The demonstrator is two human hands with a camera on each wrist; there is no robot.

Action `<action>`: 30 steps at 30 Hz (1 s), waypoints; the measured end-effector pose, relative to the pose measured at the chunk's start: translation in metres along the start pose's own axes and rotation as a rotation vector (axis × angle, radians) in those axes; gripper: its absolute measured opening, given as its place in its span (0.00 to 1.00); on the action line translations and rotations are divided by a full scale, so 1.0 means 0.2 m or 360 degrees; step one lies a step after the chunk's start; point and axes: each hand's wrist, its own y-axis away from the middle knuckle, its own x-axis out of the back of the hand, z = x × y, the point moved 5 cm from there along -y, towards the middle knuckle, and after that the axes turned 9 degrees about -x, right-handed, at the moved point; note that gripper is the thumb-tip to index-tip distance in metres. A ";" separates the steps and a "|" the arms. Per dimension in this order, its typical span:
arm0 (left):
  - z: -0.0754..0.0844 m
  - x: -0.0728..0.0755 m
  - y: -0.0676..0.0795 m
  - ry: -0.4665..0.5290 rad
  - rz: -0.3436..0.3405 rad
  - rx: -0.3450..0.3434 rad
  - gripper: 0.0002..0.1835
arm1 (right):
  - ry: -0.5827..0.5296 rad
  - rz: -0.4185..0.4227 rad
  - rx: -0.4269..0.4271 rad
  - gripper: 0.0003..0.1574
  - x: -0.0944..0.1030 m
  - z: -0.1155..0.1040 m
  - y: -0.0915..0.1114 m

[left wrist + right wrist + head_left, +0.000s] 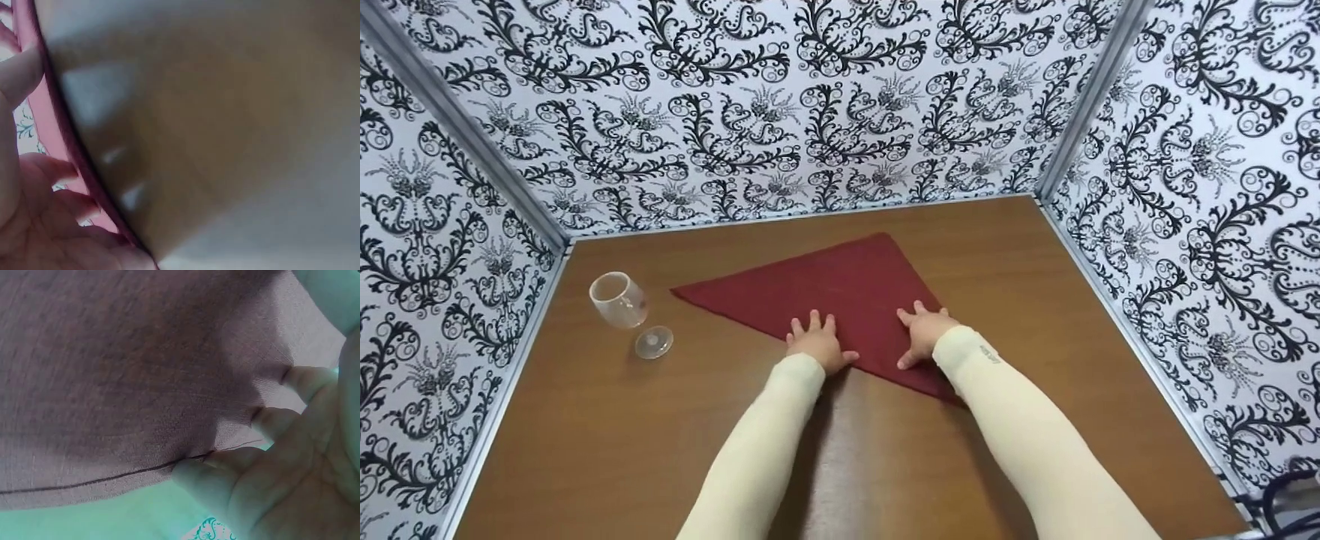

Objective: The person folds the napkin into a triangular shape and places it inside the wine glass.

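Walls covered in white paper with black scrollwork (720, 90) fill the top and both sides of the head view, and grey metal posts (1084, 105) run up the two corners. A brown wood-grain table (660, 457) takes up the middle and bottom of the frame.

Near the centre, a dark red cloth (825, 289) lies flat on the table in a triangle: one corner points to the left, one to the top, and the third lies toward the lower right, partly behind a forearm.

The two hands are apart from each other. The left hand (819, 349) rests at the cloth's lower edge, its fingers spread and its thumb out to the right; the right hand (928, 334) rests at the cloth's right edge, also with fingers spread. In the right wrist view, the fingertips (197, 475) touch the fabric near a dark seam line.

Both arms wear cream sleeves (765, 442). Small dark print (988, 354) sits on the right one, just behind the cuff, too small to read.

At the left of the frame a clear stemmed glass (620, 306) stands upright on its round foot, well apart from the hands. A dark cable (1271, 495) shows at the lower right edge.
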 end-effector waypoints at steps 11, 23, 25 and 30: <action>-0.08 -0.02 -0.10 0.0043 -0.0043 -0.0054 0.54 | 0.0064 0.0046 -0.0001 0.71 -0.03 -0.02 -0.03; -0.02 0.04 -0.09 -0.0084 0.0044 -0.0098 0.50 | 0.0124 -0.0005 0.0021 0.68 0.02 -0.06 0.02; 0.04 0.04 -0.07 -0.0085 0.0048 -0.0125 0.51 | 0.0122 0.0000 0.0037 0.67 0.04 -0.06 0.02; 0.14 -0.01 -0.02 -0.0112 -0.0013 -0.0096 0.57 | 0.0062 -0.0042 0.0050 0.69 0.05 -0.04 0.02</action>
